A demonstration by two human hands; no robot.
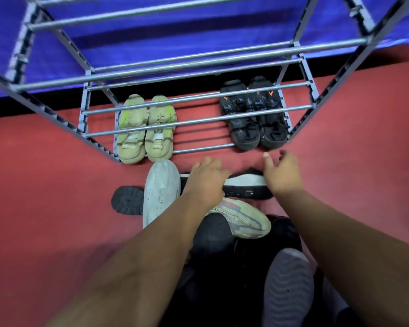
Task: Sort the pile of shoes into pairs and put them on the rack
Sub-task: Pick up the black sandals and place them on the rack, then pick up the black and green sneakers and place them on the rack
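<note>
Shoes in the pile (222,208) lie on the red floor (45,185) just in front of the rack (151,123), jumbled and overlapping: a pale grey shoe (161,192) sole-up, a knit grey-and-pink shoe (241,220) on its side, a black shoe with white midsole (243,185) lying across the far edge, a black sole (128,199) poking out at the left, further dark shoes nearer the camera. Left hand (207,182) rests on the heel end of the black-and-white shoe, fingers curled down over it; whether they have closed into a grip cannot be told, since the fingertips are hidden. Right hand (281,175) sits at the toe end, fingers spread and apart, thumb raised, not clamped on anything. Lowest shelf of the rack already carries a beige pair (147,128) at left and a black pair with orange marks (255,114) at right, toes toward the person, with a bare stretch of rails between them. Judgement: step in hand is lifting the black-and-white shoe out of the pile. To do it well: close both hands on the ends, lift straight up so the pale grey shoe touching it is not dragged, then find its mate among the dark shoes before shelving. The gap between the two pairs looks the obvious slot; set heels squarely on two rails so nothing tips through.
</note>
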